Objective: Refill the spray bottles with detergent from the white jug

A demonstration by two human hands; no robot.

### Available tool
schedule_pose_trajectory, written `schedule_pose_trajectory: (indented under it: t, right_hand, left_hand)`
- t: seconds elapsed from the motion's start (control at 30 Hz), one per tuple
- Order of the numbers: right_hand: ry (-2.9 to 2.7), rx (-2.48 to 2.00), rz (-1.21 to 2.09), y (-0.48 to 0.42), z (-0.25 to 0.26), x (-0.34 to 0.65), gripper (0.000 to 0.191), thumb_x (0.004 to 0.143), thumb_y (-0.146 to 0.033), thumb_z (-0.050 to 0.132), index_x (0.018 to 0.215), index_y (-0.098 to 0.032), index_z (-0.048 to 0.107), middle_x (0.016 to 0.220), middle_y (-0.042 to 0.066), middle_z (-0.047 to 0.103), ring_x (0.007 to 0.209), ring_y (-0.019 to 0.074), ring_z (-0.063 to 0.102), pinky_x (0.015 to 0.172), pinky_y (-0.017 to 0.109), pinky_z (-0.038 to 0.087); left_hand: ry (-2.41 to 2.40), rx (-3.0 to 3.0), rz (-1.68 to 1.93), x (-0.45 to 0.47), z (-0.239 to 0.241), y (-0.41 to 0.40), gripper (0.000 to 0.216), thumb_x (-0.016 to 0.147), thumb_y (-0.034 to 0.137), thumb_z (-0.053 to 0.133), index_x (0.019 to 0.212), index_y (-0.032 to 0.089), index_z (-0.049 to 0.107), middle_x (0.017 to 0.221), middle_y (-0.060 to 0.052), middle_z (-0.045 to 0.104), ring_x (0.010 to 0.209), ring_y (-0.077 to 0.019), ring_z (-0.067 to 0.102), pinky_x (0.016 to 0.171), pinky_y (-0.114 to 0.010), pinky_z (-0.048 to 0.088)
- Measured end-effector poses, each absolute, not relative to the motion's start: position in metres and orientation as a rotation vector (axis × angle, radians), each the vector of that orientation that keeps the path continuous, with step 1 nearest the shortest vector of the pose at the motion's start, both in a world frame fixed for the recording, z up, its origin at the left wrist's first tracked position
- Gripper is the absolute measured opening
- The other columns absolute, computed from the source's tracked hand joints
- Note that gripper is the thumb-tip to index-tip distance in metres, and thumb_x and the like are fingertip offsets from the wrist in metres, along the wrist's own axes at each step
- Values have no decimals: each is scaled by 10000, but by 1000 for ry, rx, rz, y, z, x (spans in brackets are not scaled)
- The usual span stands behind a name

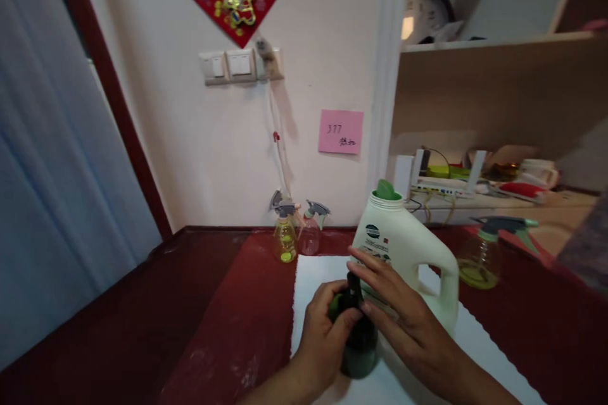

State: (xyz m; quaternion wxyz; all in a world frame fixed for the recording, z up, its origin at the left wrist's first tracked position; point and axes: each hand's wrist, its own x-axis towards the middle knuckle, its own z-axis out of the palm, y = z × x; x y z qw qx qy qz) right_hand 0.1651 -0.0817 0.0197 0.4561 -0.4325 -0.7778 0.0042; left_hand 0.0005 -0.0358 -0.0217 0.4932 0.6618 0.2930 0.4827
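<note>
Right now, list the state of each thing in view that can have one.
Dark bottle: near upright, between both grips
Left grip: closed around its upper part
Right grip: open, fingertips at its top
Jug: upright, uncapped
Yellow spray bottle: upright, head on
Pink spray bottle: upright, head on
Far-right spray bottle: upright, head on
Sheet: flat
Plug: plugged in
Light switches: settings unclear
Router: antennas raised
Clock: time unreadable

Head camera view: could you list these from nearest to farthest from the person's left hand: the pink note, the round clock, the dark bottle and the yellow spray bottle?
From the left hand:
1. Dark bottle: in its grasp.
2. Yellow spray bottle: at the table's back edge.
3. Pink note: on the wall.
4. Round clock: upper right, on the shelf.
</note>
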Motion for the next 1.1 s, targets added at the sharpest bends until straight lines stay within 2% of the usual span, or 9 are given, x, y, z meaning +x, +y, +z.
schedule_pose_trajectory:
  t: [0.1,0.2,0.4,0.53,0.63,0.77,0.97,1.1]
  right_hand:
    - [-2056,-982,-92,-76,26,167,455,1006,-174,454,1435,-320,495,1453,27,592,1357,144,527,1129,322,440]
    - [-2082,-958,-164,-71,21,169,466,985,-147,469,1428,-281,524,1380,36,654,1276,140,605,1084,260,476]
    - [-2065,-951,-313,-71,14,169,487,949,-140,482,1414,-262,559,1353,53,671,1246,192,635,1068,298,515]
    - [-2071,-968,-379,-73,19,165,483,937,-145,496,1400,-257,573,1321,58,689,1201,202,665,1038,308,544]
    - [-2053,-955,-414,-73,21,162,482,939,-127,483,1393,-258,579,1300,61,700,1177,203,678,1021,317,558]
    - [-2043,-936,-434,-74,22,159,458,942,-119,473,1362,-244,605,1269,72,713,1161,204,684,1001,314,568]
    - [-2036,-936,-436,-73,20,159,421,946,-126,468,1323,-224,627,1251,80,720,1147,202,688,982,314,575]
    - [-2039,-935,-428,-73,20,159,445,930,-120,467,1333,-231,619,1269,78,711,1163,212,680,1003,336,565]
  left_hand:
    - [696,1623,1184,0,-22,-36,340,806,146,630,1142,190,663,1157,-70,687,1108,-242,607,1011,-383,443]
    - [629,1544,1191,-2,-19,-39,404,795,136,650,1194,188,627,1200,-72,685,1149,-238,605,1040,-384,437]
    - [737,1460,1170,1,-9,-46,441,681,93,742,1097,174,623,1105,-65,713,1051,-229,637,960,-353,471]
    - [893,1429,1183,9,-4,-45,340,644,140,786,929,174,602,931,-32,700,894,-210,629,834,-325,486]
    - [929,1464,1179,11,-2,-44,257,676,162,759,873,180,596,888,-21,682,859,-202,608,798,-317,478]
    - [943,1587,1171,7,-7,-47,199,757,178,691,947,188,633,1007,-49,690,977,-229,594,889,-355,459]
    - [848,1784,1179,2,-18,-51,269,881,182,549,1136,193,634,1147,-84,655,1094,-253,552,993,-414,407]
    - [874,1768,1158,6,-12,-49,306,809,202,656,1113,199,627,1129,-78,649,1088,-274,553,975,-417,408]
